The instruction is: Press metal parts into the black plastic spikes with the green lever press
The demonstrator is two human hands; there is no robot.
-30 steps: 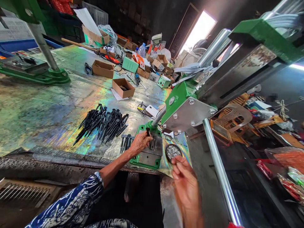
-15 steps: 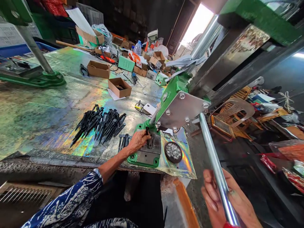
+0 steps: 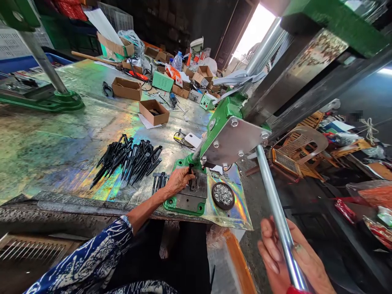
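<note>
My left hand (image 3: 177, 181) is closed on a small black part (image 3: 190, 168) at the steel plate of the green press base (image 3: 186, 206). My right hand (image 3: 294, 253) is wrapped round the steel lever (image 3: 274, 196) of the press, near its red end. Above the left hand stands the press head with its bolted metal plate (image 3: 231, 143). Left of the base lies a short row of black pieces (image 3: 159, 182), and farther left a large pile of black pieces (image 3: 128, 161). A round dark dish (image 3: 223, 196) of small silvery pins sits right of the base.
Open cardboard boxes (image 3: 154, 112), pliers (image 3: 108, 90) and a green box (image 3: 163, 81) lie farther back on the metal-topped table (image 3: 76, 143). Another green press base (image 3: 67, 102) stands at the left. A chair (image 3: 303, 143) is on the right, beyond the table edge.
</note>
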